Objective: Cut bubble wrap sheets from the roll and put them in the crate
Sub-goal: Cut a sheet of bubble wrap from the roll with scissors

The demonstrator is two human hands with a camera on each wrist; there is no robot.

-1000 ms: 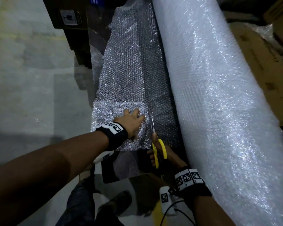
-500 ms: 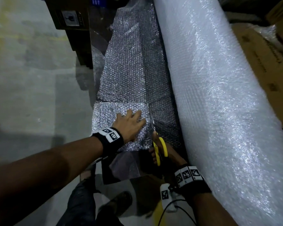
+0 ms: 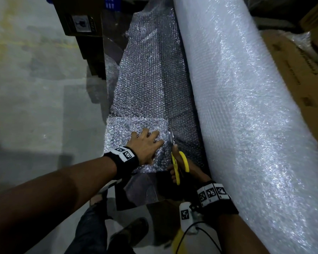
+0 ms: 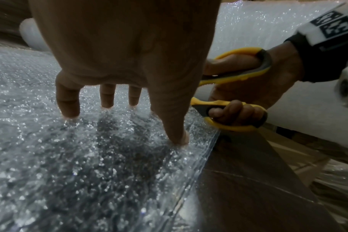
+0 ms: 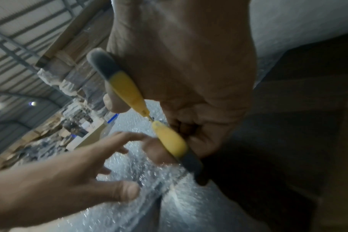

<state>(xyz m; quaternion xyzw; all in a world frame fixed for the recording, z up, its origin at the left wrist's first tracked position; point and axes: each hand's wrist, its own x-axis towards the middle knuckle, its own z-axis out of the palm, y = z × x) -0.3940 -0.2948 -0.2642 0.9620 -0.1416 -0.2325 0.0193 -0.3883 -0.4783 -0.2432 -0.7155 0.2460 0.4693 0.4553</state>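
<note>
A big white bubble wrap roll lies along the right. Its unrolled sheet spreads flat to the left of it. My left hand presses spread fingers onto the near piece of sheet. My right hand grips yellow-handled scissors, whose blades point away from me, into the sheet just right of the left hand. In the right wrist view the scissors handles sit in the curled fingers, and the left hand hovers over the wrap. No crate is in view.
Dark cardboard boxes stand at the far left of the sheet, and flat brown cartons lie right of the roll. Grey concrete floor stretches left. My legs and shoes are below the sheet's near edge.
The left hand has slid slightly toward me on the sheet. The scissors have stayed at the cut, with little visible advance.
</note>
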